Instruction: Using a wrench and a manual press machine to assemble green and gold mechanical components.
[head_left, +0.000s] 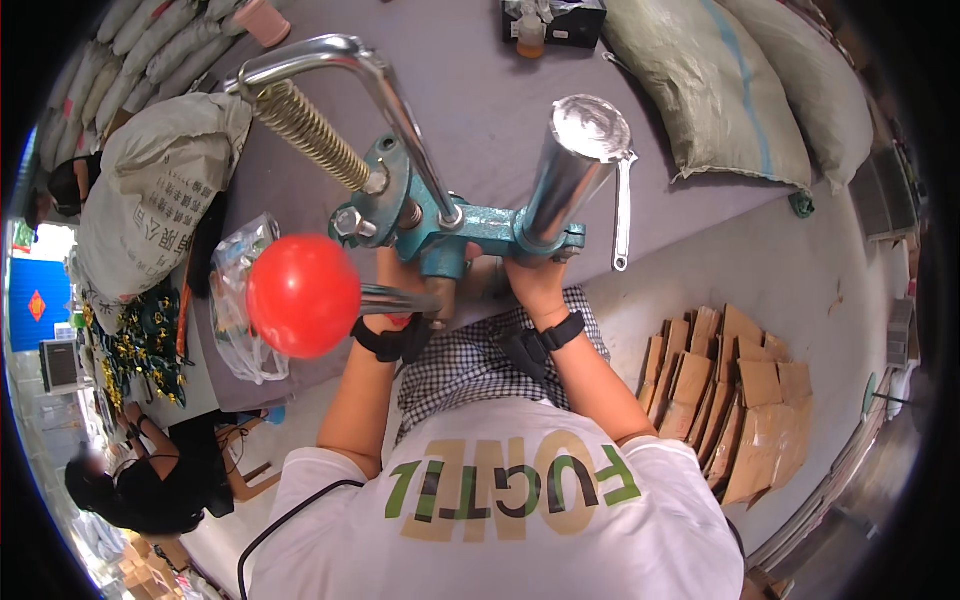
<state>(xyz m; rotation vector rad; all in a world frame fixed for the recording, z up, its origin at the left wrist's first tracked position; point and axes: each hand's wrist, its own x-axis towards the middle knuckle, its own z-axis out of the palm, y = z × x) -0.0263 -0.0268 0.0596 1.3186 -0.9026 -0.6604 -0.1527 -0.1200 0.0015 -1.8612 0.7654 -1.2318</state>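
Observation:
A teal hand press [485,230] stands on the grey-covered table, right in front of me. It has a thick chrome column [570,185], a bent chrome bar [395,95], a coil spring [315,135] and a lever ending in a red ball knob [303,295]. Both hands are under the press head. My left hand [394,268] is mostly covered by the press and lever. My right hand [537,284] sits below the column's clamp, its fingers hidden behind the casting. Whatever lies between the hands cannot be made out. A wrench [622,212] hangs beside the column.
Left of the press lie a clear plastic bag [245,330] and a white woven sack [150,200]. Large sacks [710,95] rest at the far right, near a black box [575,22]. Flattened cardboard [735,400] stands on the floor at right. Another person [150,465] works at lower left.

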